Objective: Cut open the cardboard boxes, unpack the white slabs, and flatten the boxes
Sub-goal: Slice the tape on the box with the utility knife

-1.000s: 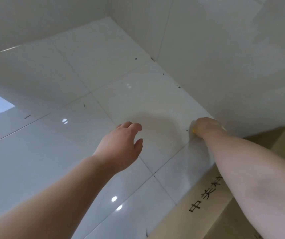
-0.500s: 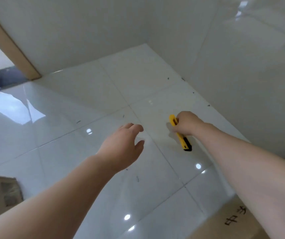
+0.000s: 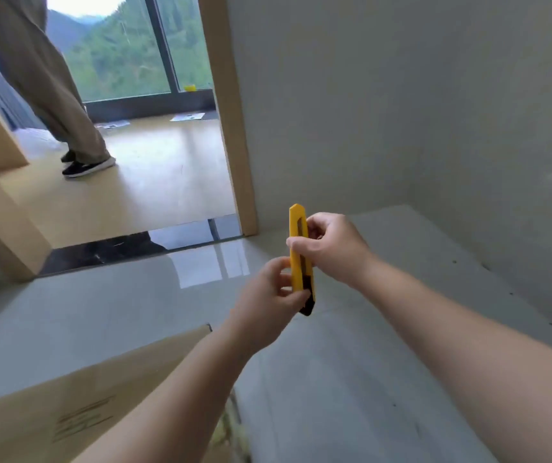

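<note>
both hands on the knife (image 3: 299, 252), held upright: right hand (image 3: 331, 245) grips mid-body, left hand (image 3: 268, 295) pinches the bottom end, box (image 3: 67, 406) down-left.

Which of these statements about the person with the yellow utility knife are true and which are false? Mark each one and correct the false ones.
1. Both hands hold the yellow utility knife. True.
2. The knife lies flat on the tiled floor. False: it is held upright in the air, black end down.
3. The left hand pinches the knife near its lower end. True.
4. The right hand hangs idle. False: its fingers curl round the knife's upper part.
5. A cardboard box shows at the lower left. True.
6. The doorway is closed. False: it stands open, with another person's legs beyond.
</note>
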